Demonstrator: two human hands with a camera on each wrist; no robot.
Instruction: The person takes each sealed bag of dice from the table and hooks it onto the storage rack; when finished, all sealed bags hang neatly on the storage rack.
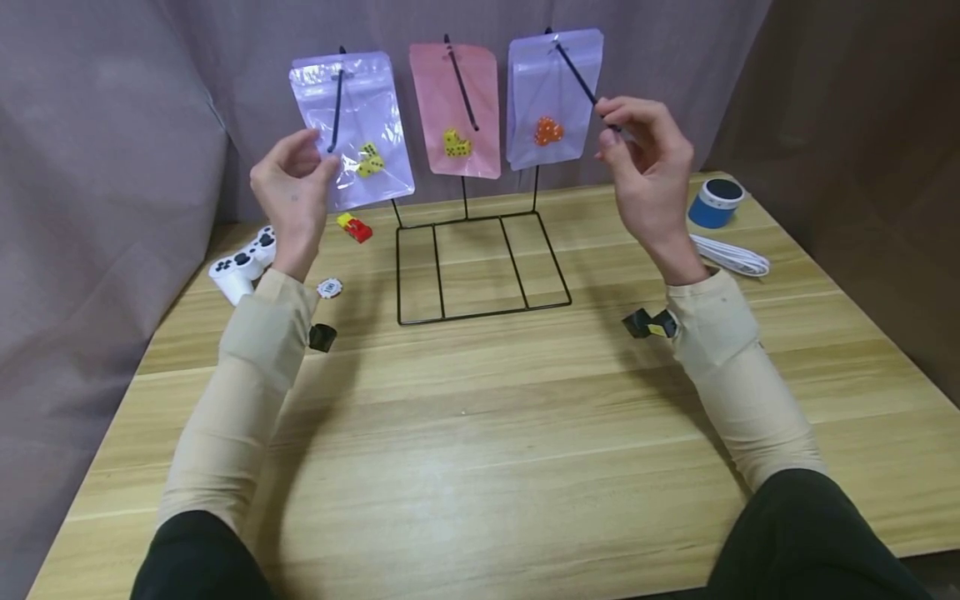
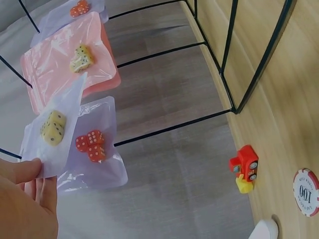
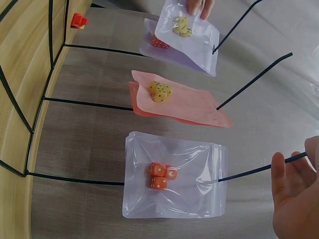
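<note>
Left wrist cam shows red dice point(image 2: 90, 145) behind bag point(image 2: 55, 130) left hand point(image 2: 25, 199) pinches.

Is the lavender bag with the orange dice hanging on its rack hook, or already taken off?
Hanging. The hook passes through the top of the bag; right hand holds the hook's tip.

I see a light wooden tabletop point(image 1: 480, 433). A black wire rack point(image 1: 480, 267) stands at upper centre. Left of it lie a white game controller point(image 1: 242, 268), a poker chip point(image 1: 329, 288) and a red-and-yellow toy point(image 1: 355, 227). At upper right sit a blue speaker point(image 1: 716, 202) and a coiled white cable point(image 1: 731, 256).
</note>
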